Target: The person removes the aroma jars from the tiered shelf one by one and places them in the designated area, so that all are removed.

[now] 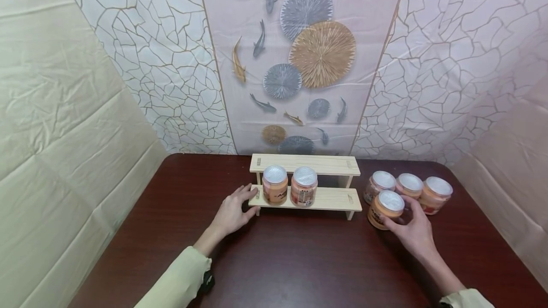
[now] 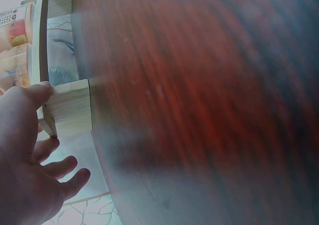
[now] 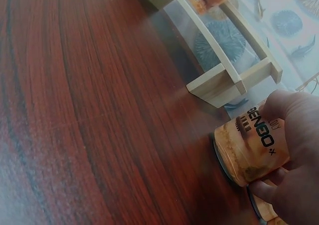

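In the middle of the head view, a pale, smooth wooden shelf (image 1: 329, 198) with two flat steps stands on the shiny, dark red-brown table (image 1: 299, 265). The left hand (image 1: 231, 212) holds the shelf's left end, thumb at the front edge, other fingers spread. At the lower right, the right hand (image 1: 413, 232) holds a round orange jar (image 1: 378, 212) between thumb and fingers. Three more jars (image 1: 433, 199) sit just behind it. Two shiny-topped jars (image 1: 275, 191) stand on the low step.

The left grip (image 1: 230, 213) bends loosely (thumb (image 2: 39, 93) apart) while the right grip (image 1: 414, 233) curls.
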`<act>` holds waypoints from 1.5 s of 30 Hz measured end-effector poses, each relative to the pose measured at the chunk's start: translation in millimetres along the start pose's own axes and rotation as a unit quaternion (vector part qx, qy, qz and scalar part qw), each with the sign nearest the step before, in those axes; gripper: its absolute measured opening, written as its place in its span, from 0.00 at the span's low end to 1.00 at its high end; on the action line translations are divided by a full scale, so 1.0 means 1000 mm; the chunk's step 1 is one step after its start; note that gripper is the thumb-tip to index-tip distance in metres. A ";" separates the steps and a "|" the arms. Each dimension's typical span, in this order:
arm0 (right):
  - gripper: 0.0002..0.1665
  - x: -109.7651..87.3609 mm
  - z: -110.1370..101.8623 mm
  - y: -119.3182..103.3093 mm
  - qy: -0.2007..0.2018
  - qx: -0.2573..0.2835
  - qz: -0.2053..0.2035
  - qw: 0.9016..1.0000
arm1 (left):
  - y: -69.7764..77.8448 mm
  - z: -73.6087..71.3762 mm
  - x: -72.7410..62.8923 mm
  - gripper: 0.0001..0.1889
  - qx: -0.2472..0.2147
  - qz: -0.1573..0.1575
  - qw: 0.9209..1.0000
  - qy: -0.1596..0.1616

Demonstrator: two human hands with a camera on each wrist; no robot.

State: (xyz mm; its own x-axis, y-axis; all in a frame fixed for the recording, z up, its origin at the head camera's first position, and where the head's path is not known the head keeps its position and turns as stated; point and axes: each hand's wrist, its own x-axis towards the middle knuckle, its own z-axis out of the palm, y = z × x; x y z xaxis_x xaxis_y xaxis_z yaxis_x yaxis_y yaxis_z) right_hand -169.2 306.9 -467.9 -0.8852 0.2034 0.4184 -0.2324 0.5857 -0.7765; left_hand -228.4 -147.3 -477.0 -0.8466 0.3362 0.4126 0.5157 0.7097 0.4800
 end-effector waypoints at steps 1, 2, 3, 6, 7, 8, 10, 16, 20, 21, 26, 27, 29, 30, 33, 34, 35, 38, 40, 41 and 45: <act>0.41 0.000 0.000 0.000 -0.001 0.000 -0.001 1.000 | 0.000 0.000 0.000 0.26 0.000 0.000 1.000 0.000; 0.41 0.000 0.000 0.000 -0.001 0.000 -0.002 1.000 | 0.000 0.000 0.000 0.26 0.000 0.000 1.000 0.000; 0.41 0.000 0.000 0.000 -0.002 0.001 -0.001 1.000 | 0.000 0.000 0.000 0.26 0.000 -0.001 1.000 0.001; 0.41 0.000 0.000 0.000 -0.006 0.004 0.003 1.000 | -0.001 0.000 -0.001 0.26 0.002 -0.001 1.000 0.001; 0.41 0.001 0.000 -0.001 -0.009 0.007 0.006 1.000 | -0.001 0.000 -0.001 0.26 0.003 -0.001 1.000 0.001; 0.41 0.001 0.000 -0.001 -0.012 0.008 0.009 1.000 | -0.001 0.001 -0.001 0.26 0.005 -0.001 1.000 0.003; 0.42 0.001 0.000 -0.001 -0.016 0.006 0.009 1.000 | -0.002 0.001 0.000 0.26 0.008 -0.002 1.000 0.004; 0.44 0.005 -0.001 -0.008 0.062 -0.035 -0.107 0.992 | -0.003 0.002 0.000 0.26 0.009 0.003 1.000 0.004; 0.43 0.010 0.004 -0.026 0.130 -0.029 -0.204 0.970 | -0.004 0.002 0.001 0.26 0.007 0.001 1.000 0.003; 0.43 0.012 0.007 -0.031 0.132 -0.018 -0.217 0.967 | -0.004 0.001 0.001 0.26 0.007 0.000 1.000 0.003; 0.40 0.012 0.021 -0.055 0.078 0.025 -0.238 0.968 | -0.004 0.002 0.001 0.27 0.004 0.000 1.000 0.001; 0.39 0.012 0.024 -0.058 0.062 0.032 -0.238 0.969 | -0.004 0.002 0.000 0.27 0.005 0.000 1.000 0.000; 0.38 0.011 0.030 -0.066 0.027 0.048 -0.232 0.971 | -0.004 0.002 0.000 0.27 0.005 0.001 1.000 0.000; 0.38 0.011 0.034 -0.069 0.012 0.055 -0.229 0.972 | -0.004 0.002 0.000 0.27 0.005 0.001 1.000 0.000; 0.37 0.012 0.048 -0.077 -0.031 0.082 -0.222 0.971 | -0.004 0.002 0.000 0.27 0.006 0.000 1.000 0.001; 0.37 0.012 0.053 -0.078 -0.044 0.087 -0.219 0.971 | -0.004 0.002 0.000 0.27 0.006 0.000 1.000 0.002; 0.37 0.012 0.058 -0.079 -0.053 0.088 -0.215 0.971 | -0.004 0.002 0.000 0.27 0.007 0.000 1.000 0.002; 0.38 0.013 0.070 -0.084 -0.078 0.101 -0.192 0.973 | -0.004 0.002 0.000 0.27 0.006 0.000 1.000 0.003; 0.38 0.013 0.078 -0.087 -0.089 0.106 -0.177 0.974 | -0.004 0.002 0.000 0.27 0.005 0.002 1.000 0.003; 0.38 0.014 0.081 -0.089 -0.094 0.113 -0.170 0.974 | -0.003 0.002 0.000 0.26 0.004 0.003 1.000 0.002; 0.39 0.017 0.092 -0.097 -0.107 0.134 -0.168 0.971 | -0.002 0.001 0.000 0.26 0.003 0.005 1.000 0.003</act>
State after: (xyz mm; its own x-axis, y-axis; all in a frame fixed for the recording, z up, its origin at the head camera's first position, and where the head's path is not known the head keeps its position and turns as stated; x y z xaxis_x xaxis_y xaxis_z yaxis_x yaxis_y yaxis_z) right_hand -198.8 181.2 -429.1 -0.7979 -0.1488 0.5841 -0.5939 0.3602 -0.7194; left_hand -230.0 -148.2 -479.1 -0.8402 0.3396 0.4227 0.5239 0.7092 0.4717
